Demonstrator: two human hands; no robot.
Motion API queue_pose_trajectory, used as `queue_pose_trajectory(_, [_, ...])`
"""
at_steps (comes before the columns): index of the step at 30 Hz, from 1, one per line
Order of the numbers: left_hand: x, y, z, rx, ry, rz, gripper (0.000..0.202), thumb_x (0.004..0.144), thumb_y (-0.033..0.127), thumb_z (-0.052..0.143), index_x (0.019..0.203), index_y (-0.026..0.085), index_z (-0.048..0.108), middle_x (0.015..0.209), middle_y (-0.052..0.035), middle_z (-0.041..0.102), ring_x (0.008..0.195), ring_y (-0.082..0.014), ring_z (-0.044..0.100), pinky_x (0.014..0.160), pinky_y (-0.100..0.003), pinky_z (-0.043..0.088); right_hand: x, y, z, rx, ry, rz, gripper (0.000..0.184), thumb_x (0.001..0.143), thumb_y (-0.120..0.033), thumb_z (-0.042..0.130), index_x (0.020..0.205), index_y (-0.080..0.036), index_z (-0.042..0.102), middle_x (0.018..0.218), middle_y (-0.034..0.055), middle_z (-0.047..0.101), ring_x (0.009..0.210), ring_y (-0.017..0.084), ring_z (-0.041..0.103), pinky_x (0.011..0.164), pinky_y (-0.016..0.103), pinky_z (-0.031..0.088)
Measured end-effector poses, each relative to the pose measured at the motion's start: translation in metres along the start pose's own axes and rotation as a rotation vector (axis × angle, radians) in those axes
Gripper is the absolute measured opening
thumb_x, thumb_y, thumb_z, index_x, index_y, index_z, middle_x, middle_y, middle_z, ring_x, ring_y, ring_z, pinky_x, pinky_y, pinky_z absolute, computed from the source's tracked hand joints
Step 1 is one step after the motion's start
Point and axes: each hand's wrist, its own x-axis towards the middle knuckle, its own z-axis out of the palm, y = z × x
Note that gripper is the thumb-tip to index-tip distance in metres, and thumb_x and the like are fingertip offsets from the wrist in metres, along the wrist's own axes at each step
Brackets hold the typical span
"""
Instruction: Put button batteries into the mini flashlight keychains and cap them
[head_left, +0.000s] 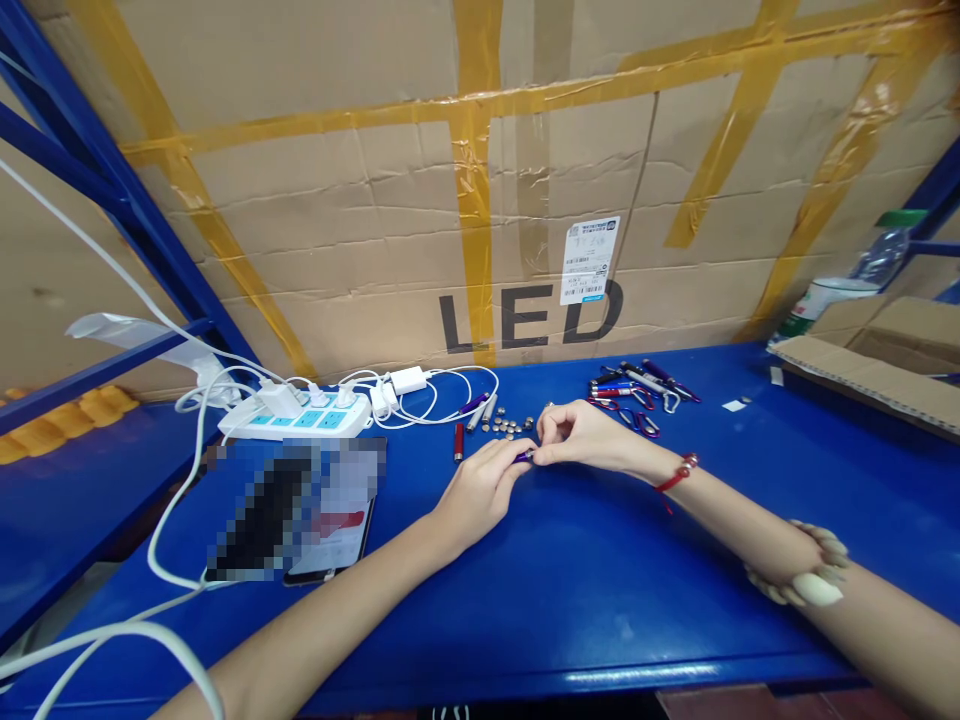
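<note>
My left hand is closed around a small purple flashlight tube, which points to the right between thumb and fingers. At that tube's end, my right hand is closed in a pinch; whatever lies between its fingertips is too small to make out. Several round silver button cells lie just beyond my fingers. Beside them are a red tube, a silver tube and another purple tube. Farther right is a pile of slim flashlights with carabiner clips.
On the left stand a white power strip with plugs and looping white cables, and a phone. A large taped cardboard box walls off the back. An open carton and a bottle are at right.
</note>
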Motion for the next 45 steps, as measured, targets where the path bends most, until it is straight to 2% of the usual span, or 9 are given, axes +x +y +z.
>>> queue_pose_trajectory(2, [0.001, 0.001, 0.001, -0.018, 0.001, -0.031, 0.02, 0.089, 0.016, 0.037, 0.103, 0.014, 0.051, 0.093, -0.0061, 0.059, 0.084, -0.0135, 0.055, 0.076, -0.024, 0.043, -0.001, -0.004, 0.003, -0.038, 0.063, -0.041, 0.032, 0.059, -0.036, 0.074, 0.067, -0.01, 0.058, 0.073, 0.0035, 0.056, 0.056, 0.007, 0.049, 0.05, 0.02, 0.039])
queue_pose_trajectory(6, [0.002, 0.003, 0.001, -0.075, 0.002, -0.123, 0.02, 0.089, 0.016, 0.033, 0.101, 0.012, 0.049, 0.08, -0.004, 0.056, 0.068, -0.0105, 0.052, 0.065, -0.021, 0.042, -0.003, -0.012, 0.005, -0.121, 0.181, -0.31, 0.026, 0.061, -0.031, 0.074, 0.077, -0.013, 0.065, 0.086, 0.004, 0.053, 0.055, 0.005, 0.048, 0.049, 0.019, 0.039])
queue_pose_trajectory(11, [0.002, 0.002, 0.001, -0.15, -0.074, -0.18, 0.018, 0.09, 0.018, 0.032, 0.092, 0.013, 0.049, 0.068, 0.0004, 0.049, 0.059, -0.0081, 0.045, 0.059, -0.019, 0.036, -0.005, -0.013, -0.005, -0.261, 0.055, -0.467, 0.019, 0.071, -0.03, 0.068, 0.086, -0.019, 0.07, 0.088, 0.0057, 0.055, 0.08, 0.012, 0.053, 0.054, 0.019, 0.041])
queue_pose_trajectory(14, [0.002, 0.001, 0.0, -0.142, -0.097, -0.227, 0.02, 0.091, 0.021, 0.031, 0.083, 0.014, 0.047, 0.067, 0.0008, 0.048, 0.059, -0.0083, 0.044, 0.058, -0.02, 0.034, -0.005, -0.012, -0.011, -0.298, 0.022, -0.479, 0.019, 0.073, -0.028, 0.066, 0.09, -0.02, 0.069, 0.092, 0.0064, 0.055, 0.086, 0.013, 0.053, 0.063, 0.022, 0.045])
queue_pose_trajectory(17, [0.002, 0.001, 0.001, -0.119, -0.122, -0.237, 0.018, 0.09, 0.021, 0.031, 0.089, 0.015, 0.048, 0.069, 0.0012, 0.049, 0.06, -0.0087, 0.045, 0.058, -0.021, 0.033, -0.004, -0.011, -0.011, -0.268, 0.032, -0.503, 0.014, 0.073, -0.025, 0.066, 0.085, -0.019, 0.07, 0.091, 0.0063, 0.056, 0.085, 0.013, 0.054, 0.069, 0.024, 0.047])
queue_pose_trajectory(22, [0.001, -0.001, 0.0, -0.13, -0.167, -0.21, 0.018, 0.089, 0.019, 0.032, 0.091, 0.015, 0.049, 0.07, 0.0006, 0.05, 0.06, -0.0093, 0.045, 0.058, -0.02, 0.033, -0.002, -0.008, -0.006, -0.155, -0.012, -0.482, 0.005, 0.072, -0.019, 0.066, 0.071, -0.015, 0.07, 0.091, 0.0062, 0.056, 0.079, 0.01, 0.055, 0.071, 0.022, 0.047])
queue_pose_trajectory(33, [-0.001, 0.005, -0.007, -0.11, -0.258, -0.229, 0.019, 0.089, 0.02, 0.032, 0.099, 0.016, 0.048, 0.075, -0.0007, 0.055, 0.067, -0.0121, 0.051, 0.063, -0.021, 0.035, -0.002, -0.003, 0.0, -0.122, -0.035, -0.47, 0.007, 0.071, -0.02, 0.067, 0.066, -0.015, 0.069, 0.085, 0.0064, 0.055, 0.079, 0.011, 0.054, 0.068, 0.023, 0.046])
queue_pose_trajectory(40, [-0.002, 0.001, -0.004, -0.097, -0.222, -0.248, 0.018, 0.088, 0.021, 0.035, 0.1, 0.017, 0.048, 0.083, -0.0022, 0.058, 0.073, -0.0137, 0.056, 0.066, -0.022, 0.038, -0.003, 0.001, 0.003, -0.169, 0.018, -0.453, 0.016, 0.068, -0.026, 0.07, 0.061, -0.013, 0.063, 0.078, 0.0042, 0.052, 0.071, 0.01, 0.052, 0.063, 0.022, 0.043])
queue_pose_trajectory(45, [-0.003, -0.002, 0.0, -0.089, -0.099, -0.286, 0.009, 0.086, 0.024, 0.041, 0.089, 0.017, 0.046, 0.08, -0.0012, 0.06, 0.067, -0.0127, 0.057, 0.06, -0.021, 0.039, -0.004, 0.0, 0.007, -0.199, 0.084, -0.402, 0.018, 0.07, -0.028, 0.068, 0.062, -0.013, 0.064, 0.074, 0.0035, 0.051, 0.068, 0.01, 0.051, 0.063, 0.023, 0.042])
